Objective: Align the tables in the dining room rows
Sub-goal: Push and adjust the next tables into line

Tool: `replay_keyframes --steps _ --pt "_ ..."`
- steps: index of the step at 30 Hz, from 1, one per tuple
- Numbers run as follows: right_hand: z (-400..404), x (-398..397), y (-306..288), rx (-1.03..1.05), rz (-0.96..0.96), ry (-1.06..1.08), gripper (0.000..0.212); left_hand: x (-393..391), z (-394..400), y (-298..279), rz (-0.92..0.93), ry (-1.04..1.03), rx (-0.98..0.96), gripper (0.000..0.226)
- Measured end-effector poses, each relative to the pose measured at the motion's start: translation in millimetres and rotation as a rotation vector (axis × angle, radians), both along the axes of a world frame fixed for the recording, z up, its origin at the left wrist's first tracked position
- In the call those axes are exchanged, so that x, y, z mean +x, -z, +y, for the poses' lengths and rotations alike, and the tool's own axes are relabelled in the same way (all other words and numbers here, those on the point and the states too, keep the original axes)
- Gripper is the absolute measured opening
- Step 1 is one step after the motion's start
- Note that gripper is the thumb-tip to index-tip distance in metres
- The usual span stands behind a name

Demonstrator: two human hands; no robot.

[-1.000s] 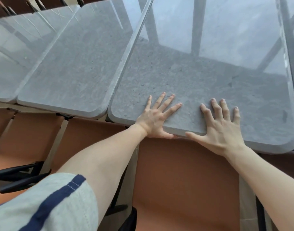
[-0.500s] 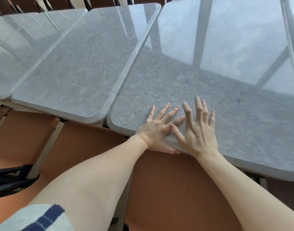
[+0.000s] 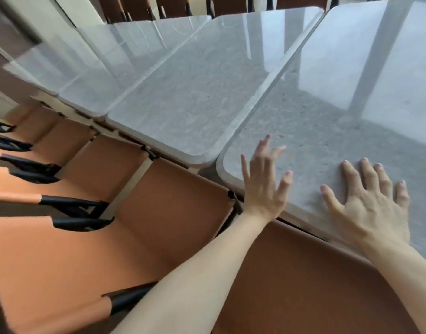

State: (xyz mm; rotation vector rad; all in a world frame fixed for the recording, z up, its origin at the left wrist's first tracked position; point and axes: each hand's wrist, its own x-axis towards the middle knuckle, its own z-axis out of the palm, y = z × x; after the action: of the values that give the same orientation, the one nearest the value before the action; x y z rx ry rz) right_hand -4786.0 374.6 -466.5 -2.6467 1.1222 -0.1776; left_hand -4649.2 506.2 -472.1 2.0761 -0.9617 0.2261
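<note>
Hands noted on nearest desk (image 3: 327,131): we find right hand (image 3: 368,208) flat, fingers spread; left hand (image 3: 265,186) spread at its near edge, gripping nothing.

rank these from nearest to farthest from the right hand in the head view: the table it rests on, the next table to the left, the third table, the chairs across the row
1. The table under the right hand: the table it rests on, touching.
2. The next table, just left.
3. The third table, farther left.
4. The far chairs, across the row at the top edge.
</note>
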Motion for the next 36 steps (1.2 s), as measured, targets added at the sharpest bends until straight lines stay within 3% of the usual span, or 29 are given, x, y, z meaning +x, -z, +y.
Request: replay_keyframes --steps 3,6,9,15,27,29,30,34,36 --pt "0 -1 0 -0.004 -0.029 0.007 0.078 25 38 5 0.338 -0.479 -0.302 0.068" --pt "0 0 0 0.003 -0.056 0.014 0.08 57 60 2 0.522 -0.69 -0.511 0.076" --pt "1 0 0 -0.003 -0.061 0.019 0.081 71 50 -5 0.712 -0.854 -0.718 0.067" --pt "2 0 -5 0.012 -0.05 0.025 0.081 71 7 -18 0.885 -0.855 -0.894 0.066" --pt "1 0 -11 0.06 -0.059 0.031 0.071 68 5 -26 0.886 -0.871 -0.828 0.071" --pt "1 -1 -13 0.059 -0.065 0.032 0.071 54 6 -32 0.776 -0.783 -0.638 0.073" --pt "1 -1 -14 0.059 -0.066 0.032 0.071 42 6 -33 0.62 -0.651 -0.479 0.076" --pt "1 -1 -12 0.068 -0.063 0.021 0.071 -17 -24 -36 -0.029 0.29 0.124 0.071" --pt "-2 -2 -10 0.055 -0.026 -0.01 0.069 -36 -44 -31 -0.176 0.484 0.332 0.068"
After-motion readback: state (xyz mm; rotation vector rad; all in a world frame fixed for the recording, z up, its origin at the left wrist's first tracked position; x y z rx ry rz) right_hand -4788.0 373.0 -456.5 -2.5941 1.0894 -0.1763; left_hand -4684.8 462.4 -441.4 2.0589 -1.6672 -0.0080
